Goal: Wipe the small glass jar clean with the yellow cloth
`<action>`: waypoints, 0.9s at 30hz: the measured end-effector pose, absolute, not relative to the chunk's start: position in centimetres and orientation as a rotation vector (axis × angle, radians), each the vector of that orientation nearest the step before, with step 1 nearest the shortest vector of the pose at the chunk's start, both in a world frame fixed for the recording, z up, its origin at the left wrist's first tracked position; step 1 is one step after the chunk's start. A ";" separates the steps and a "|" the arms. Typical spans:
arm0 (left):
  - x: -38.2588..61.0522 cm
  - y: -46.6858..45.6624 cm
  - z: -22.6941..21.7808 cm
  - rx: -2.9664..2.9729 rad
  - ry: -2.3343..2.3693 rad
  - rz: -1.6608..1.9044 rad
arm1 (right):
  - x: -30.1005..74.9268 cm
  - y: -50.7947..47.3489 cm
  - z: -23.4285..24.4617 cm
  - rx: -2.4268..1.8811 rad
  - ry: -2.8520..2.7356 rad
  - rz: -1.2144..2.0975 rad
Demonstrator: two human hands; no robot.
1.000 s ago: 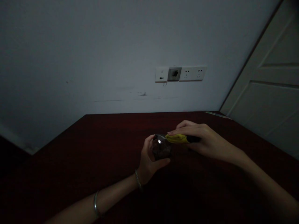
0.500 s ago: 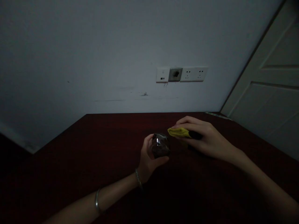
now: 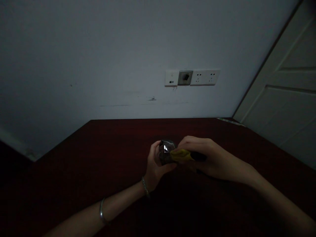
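Observation:
My left hand (image 3: 155,169) is wrapped around a shiny rounded glass cup (image 3: 166,148), which looks dark and see-through in the dim light. Its fingers lie along the far left side and the thumb along the near side. A folded yellow cloth (image 3: 182,155) with a dark part is pinched in my right hand (image 3: 206,153). The cloth's tip meets the right side of the cup and covers part of it. Whether the cup rests on the table or is held just above it, I cannot tell.
A dark red wooden table (image 3: 118,138) reaches back to a pale wall (image 3: 111,56). Socket plates and a switch (image 3: 185,78) are set in the wall. To the right stands a panelled door (image 3: 286,95). A thin strip (image 3: 230,122) lies at the table's back right edge.
My right hand has moved left and toward me, bringing the yellow cloth from beside the cup onto its right side. My left hand keeps hold of the cup in nearly the same place.

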State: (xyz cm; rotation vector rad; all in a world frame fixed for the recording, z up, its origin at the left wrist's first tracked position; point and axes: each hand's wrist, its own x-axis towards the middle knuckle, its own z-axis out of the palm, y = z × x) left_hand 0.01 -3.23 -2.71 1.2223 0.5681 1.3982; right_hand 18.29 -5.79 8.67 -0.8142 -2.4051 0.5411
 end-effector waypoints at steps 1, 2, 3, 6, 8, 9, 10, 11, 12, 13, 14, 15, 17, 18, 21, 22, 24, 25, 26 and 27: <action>0.0 -3.1 -2.8 1.225 0.563 1.406 | 18.4 -5.9 8.8 -0.819 -2.415 0.553; 0.0 -2.9 -2.9 1.227 0.559 1.416 | 18.5 -5.9 9.0 -0.827 -2.414 0.552; -0.1 -2.9 -3.0 1.230 0.557 1.423 | 18.7 -5.8 9.0 -0.833 -2.405 0.539; 0.0 -2.9 -3.3 1.256 0.564 1.410 | 19.4 -5.1 8.9 -0.827 -2.360 0.432; 0.0 -3.1 -3.4 1.286 0.578 1.388 | 19.5 -4.7 8.5 -0.801 -2.325 0.341; 0.1 -3.2 -3.4 1.305 0.581 1.383 | 19.5 -4.5 8.2 -0.790 -2.308 0.307; 0.1 -3.3 -3.4 1.327 0.579 1.379 | 19.5 -4.3 8.0 -0.780 -2.292 0.285; 0.1 -3.4 -3.4 1.348 0.572 1.376 | 19.3 -4.2 7.7 -0.766 -2.281 0.276; 0.1 -3.5 -3.3 1.367 0.561 1.372 | 19.2 -4.2 7.5 -0.751 -2.277 0.276; 0.1 -3.5 -3.2 1.379 0.547 1.370 | 19.0 -4.1 7.3 -0.739 -2.275 0.280; 0.2 -3.5 -3.2 1.384 0.537 1.367 | 18.8 -4.1 7.1 -0.730 -2.276 0.284; 0.2 -3.5 -3.1 1.383 0.535 1.364 | 18.7 -4.2 7.0 -0.723 -2.278 0.287; 0.2 -3.4 -3.1 1.371 0.543 1.371 | 18.5 -4.2 6.9 -0.718 -2.284 0.290; 0.2 -3.3 -3.1 1.366 0.545 1.374 | 18.5 -4.3 7.0 -0.717 -2.291 0.293; 0.2 -3.1 -3.3 1.358 0.535 1.377 | 18.5 -4.5 7.2 -0.706 -2.324 0.326; 0.2 -3.1 -3.3 1.353 0.534 1.376 | 18.5 -4.7 7.3 -0.705 -2.330 0.345; 0.1 -3.0 -3.4 1.335 0.539 1.371 | 18.4 -5.0 7.6 -0.701 -2.340 0.394; 0.1 -3.0 -3.3 1.324 0.547 1.370 | 18.3 -5.1 7.8 -0.696 -2.348 0.422; 0.1 -3.0 -3.3 1.317 0.556 1.366 | 18.2 -5.3 8.0 -0.694 -2.363 0.453; 0.1 -2.9 -3.2 1.315 0.564 1.365 | 18.2 -5.5 8.2 -0.697 -2.384 0.487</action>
